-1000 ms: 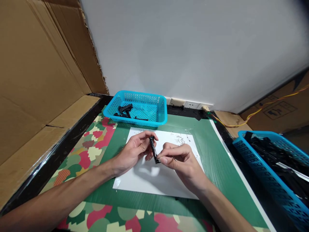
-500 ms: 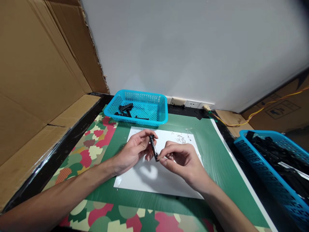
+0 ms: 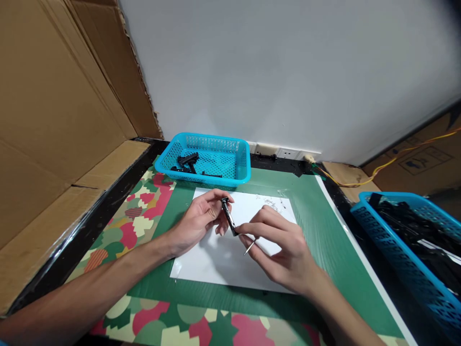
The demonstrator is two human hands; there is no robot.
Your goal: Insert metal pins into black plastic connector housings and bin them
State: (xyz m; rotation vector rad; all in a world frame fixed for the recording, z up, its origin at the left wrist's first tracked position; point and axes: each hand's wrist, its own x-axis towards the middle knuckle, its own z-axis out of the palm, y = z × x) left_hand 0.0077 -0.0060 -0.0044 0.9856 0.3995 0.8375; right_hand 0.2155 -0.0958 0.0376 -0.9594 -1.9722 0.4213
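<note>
My left hand (image 3: 201, 218) pinches a narrow black plastic strip (image 3: 229, 216) by its upper end and holds it tilted above a white sheet of paper (image 3: 219, 259). My right hand (image 3: 281, 247) is closed next to the strip's lower end, index finger touching it. A thin silver pin (image 3: 249, 247) sticks out from between the right hand's fingers. Small metal bits (image 3: 271, 203) lie scattered on the far part of the paper.
A turquoise basket (image 3: 205, 161) with a few black parts stands behind the paper on the green mat (image 3: 317, 226). A second blue basket (image 3: 410, 250) full of black parts is at the right. Cardboard walls (image 3: 61, 105) rise on the left; a yellow wire (image 3: 378, 170) runs at the back right.
My right hand has turned and shifted slightly toward me, and the silver pin now shows below its fingers. The left hand and the black strip have hardly moved.
</note>
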